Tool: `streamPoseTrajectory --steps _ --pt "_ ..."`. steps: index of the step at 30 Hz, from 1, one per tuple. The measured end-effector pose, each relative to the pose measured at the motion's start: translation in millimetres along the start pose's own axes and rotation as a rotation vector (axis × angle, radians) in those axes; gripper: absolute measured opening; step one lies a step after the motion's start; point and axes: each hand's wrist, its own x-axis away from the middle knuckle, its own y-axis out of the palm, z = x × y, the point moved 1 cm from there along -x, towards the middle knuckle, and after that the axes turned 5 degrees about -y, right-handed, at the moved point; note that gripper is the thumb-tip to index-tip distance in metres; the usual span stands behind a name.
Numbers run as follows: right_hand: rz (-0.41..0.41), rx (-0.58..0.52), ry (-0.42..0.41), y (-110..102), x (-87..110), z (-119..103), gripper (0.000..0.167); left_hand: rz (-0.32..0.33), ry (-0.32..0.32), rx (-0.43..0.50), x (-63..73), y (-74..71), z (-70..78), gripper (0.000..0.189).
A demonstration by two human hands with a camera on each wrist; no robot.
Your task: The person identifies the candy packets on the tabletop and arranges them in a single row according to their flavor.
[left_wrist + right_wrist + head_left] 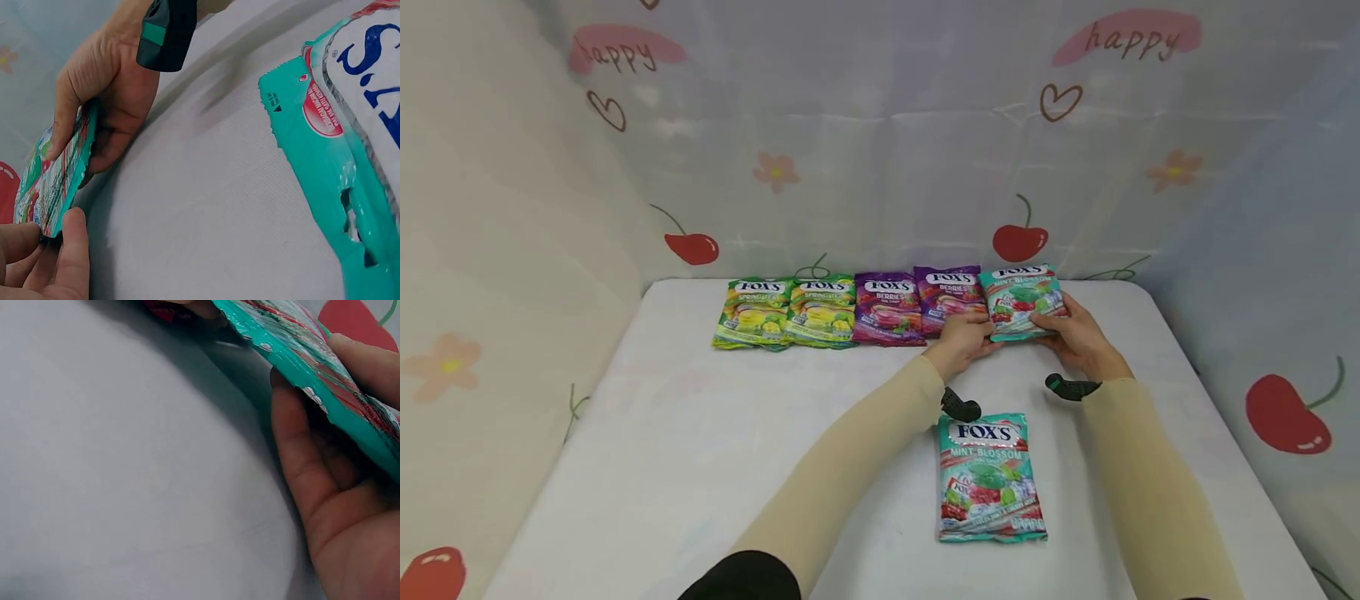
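Both hands hold a teal bag of Fox's mint candy (1021, 298) at the right end of a row of bags. My left hand (961, 343) pinches its lower left corner, with fingers beneath, as the left wrist view shows. On the other side my right hand (1081, 337) grips it, thumb on the printed front and fingers (299, 440) under the bag. The bag's lower edge is raised off the table in the right wrist view. A second teal mint candy bag (988, 487) lies flat nearer the front, below the left wrist.
Left of the held bag stand two purple berry candy bags (889, 310) (949, 296) and two yellow-green candy bags (822, 312) (754, 315), side by side. They sit along the back of the white table (715, 450). A printed curtain (887, 192) hangs right behind.
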Motion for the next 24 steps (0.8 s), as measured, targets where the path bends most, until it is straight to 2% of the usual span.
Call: streamPoseTrajectory --steps 4,9,12,14,17,20,24 --pt "0.006 0.022 -0.004 -1 -9.7 2 0.095 0.049 0.018 0.002 0.5 2.0 -1.8 0.032" --pt "0.033 0.015 -0.026 -4 -13.6 5 0.095 0.066 0.022 0.045 1.5 7.0 -4.6 0.031" --pt "0.069 0.062 -0.007 -5 -13.2 6 0.095 0.063 0.014 0.068 1.1 8.8 -6.1 0.031" --pt "0.097 0.139 0.004 -5 -12.3 6 0.094 0.062 0.009 0.078 1.2 9.5 -7.3 0.032" --pt "0.126 0.346 -0.025 -3 -10.1 4 0.092 0.073 0.018 0.055 3.4 11.0 -8.7 0.034" --pt "0.162 0.566 -0.082 1 -9.1 1 0.088 0.126 0.041 0.005 7.7 13.2 -9.6 0.033" --pt "0.201 0.723 -0.106 6 -8.7 -2 0.086 0.212 0.073 -0.019 13.5 16.8 -10.3 0.029"
